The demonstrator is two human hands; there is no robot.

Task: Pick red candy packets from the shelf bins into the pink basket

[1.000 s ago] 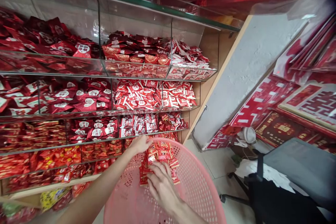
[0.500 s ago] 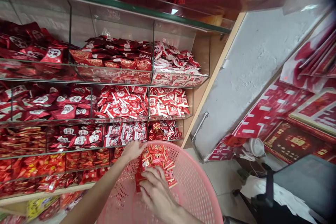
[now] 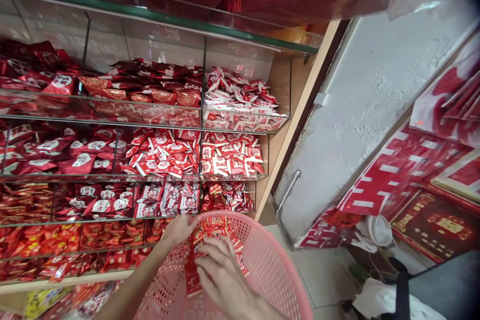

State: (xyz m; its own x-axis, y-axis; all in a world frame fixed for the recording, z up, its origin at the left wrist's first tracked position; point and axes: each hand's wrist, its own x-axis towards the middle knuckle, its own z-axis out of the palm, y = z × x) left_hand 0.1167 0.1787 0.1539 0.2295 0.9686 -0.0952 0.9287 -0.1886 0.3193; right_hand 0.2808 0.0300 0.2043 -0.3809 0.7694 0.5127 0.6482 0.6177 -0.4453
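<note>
My left hand [image 3: 180,230] is closed over the near-left part of the rim of a pink perforated plastic basket [image 3: 279,265]. Inside the basket lies a heap of small red and gold candy packets [image 3: 215,225]. My right hand [image 3: 223,267] reaches in with its fingers bent over these packets, and its fingertips are partly hidden. A flat red packet [image 3: 193,277] sticks out on the left of the right hand, against the basket's wall.
Glass shelves [image 3: 150,177] with dividers hold many red wrapped sweets in front and to the left. At the right stand a grey-white wall [image 3: 360,105], a red hanging banner [image 3: 397,165], a white cup [image 3: 378,230] and a dark chair [image 3: 446,285]. Tiled floor [image 3: 311,260] shows beside the basket.
The view has shifted slightly, with the basket sitting a little lower and further left. My right hand and the red packet beneath it have come slightly nearer; my left hand stays on the rim.
</note>
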